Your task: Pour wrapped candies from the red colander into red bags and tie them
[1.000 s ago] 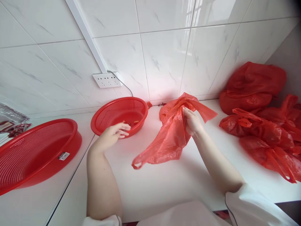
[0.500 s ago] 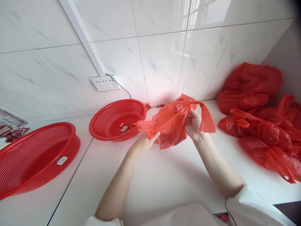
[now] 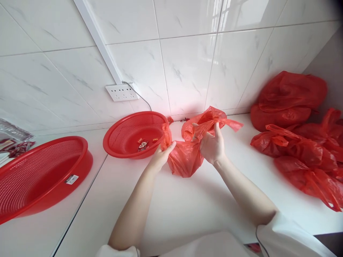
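A thin red plastic bag (image 3: 186, 159) hangs in front of me between my two hands, a little above the white counter. My left hand (image 3: 161, 155) is closed on one bunched handle at its left side, thumb on top. On the right side, my right hand (image 3: 213, 145) has its thumb raised and its fingers tucked into the plastic, holding the bag's other edge. A twisted strip of film runs across that hand to the right. More red plastic (image 3: 205, 119) rests just behind; whether it belongs to the same bag I cannot tell.
Left of my hands stands a red perforated basket (image 3: 115, 150) with a few small wrapped pieces (image 3: 143, 145) inside. A larger red basket (image 3: 87, 157) is farther left. Several filled red bags (image 3: 289, 103) are heaped at right. A socket strip (image 3: 122, 92) is on the tiled wall.
My hands have spread the bag's handles; its body now hangs lower between them. The right hand has turned, thumb up, and moved slightly left. Red plastic now shows separately behind.
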Motion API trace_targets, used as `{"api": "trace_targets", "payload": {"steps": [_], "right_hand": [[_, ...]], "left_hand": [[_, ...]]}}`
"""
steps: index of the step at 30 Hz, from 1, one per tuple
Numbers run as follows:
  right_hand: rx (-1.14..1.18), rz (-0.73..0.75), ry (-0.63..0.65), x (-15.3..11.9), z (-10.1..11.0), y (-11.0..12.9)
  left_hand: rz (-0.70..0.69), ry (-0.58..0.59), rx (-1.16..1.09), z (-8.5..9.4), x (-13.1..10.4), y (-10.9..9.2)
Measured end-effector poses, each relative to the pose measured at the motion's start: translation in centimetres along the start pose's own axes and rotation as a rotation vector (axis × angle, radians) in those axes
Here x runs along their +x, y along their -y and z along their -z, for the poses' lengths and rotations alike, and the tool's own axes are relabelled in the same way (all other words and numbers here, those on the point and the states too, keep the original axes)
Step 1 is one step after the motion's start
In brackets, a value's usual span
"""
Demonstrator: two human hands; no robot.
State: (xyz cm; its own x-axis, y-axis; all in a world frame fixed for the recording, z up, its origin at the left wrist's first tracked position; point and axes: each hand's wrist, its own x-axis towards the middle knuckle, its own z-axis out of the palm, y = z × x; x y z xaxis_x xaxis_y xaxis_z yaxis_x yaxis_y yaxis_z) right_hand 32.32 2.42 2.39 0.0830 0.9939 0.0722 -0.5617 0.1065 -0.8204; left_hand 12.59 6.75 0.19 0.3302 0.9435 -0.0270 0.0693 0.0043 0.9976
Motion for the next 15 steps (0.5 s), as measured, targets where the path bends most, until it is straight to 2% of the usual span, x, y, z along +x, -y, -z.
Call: {"api": "trace_targets", "payload": {"steps": [2,6,8,10,13,15], "right_hand": [[-0.060,-0.015,0.025,-0.1,-0.1,-0.2],[-0.143,-0.083,-0.039,0.4,0.1,-1.5],[-0.122,-0.105,-0.047,0.7,0.1,-2.5],[-0.149,-0.070,0.002,0.7,0.1,-3.2],[-0.388,0.125,0.126,0.2,-0.1,-3.2],[-0.614,0.317,0.294,-0.5,-0.2,-2.7]], "left_hand": [[-0.077,-0.021,-0.086,-0.1,0.1,-0.1],[-0.239,0.119,-0.331,-0.4,-0.3,-0.7],[-0.193,0.205,-0.471,-0.4,-0.5,-1.0],[-0.069,0.270,-0.537,-0.4,-0.5,-1.0],[0.114,0.351,-0.350,-0.4,-0.4,-0.9],[0.106,0.421,-0.101,-0.7,-0.7,-0.7]]}}
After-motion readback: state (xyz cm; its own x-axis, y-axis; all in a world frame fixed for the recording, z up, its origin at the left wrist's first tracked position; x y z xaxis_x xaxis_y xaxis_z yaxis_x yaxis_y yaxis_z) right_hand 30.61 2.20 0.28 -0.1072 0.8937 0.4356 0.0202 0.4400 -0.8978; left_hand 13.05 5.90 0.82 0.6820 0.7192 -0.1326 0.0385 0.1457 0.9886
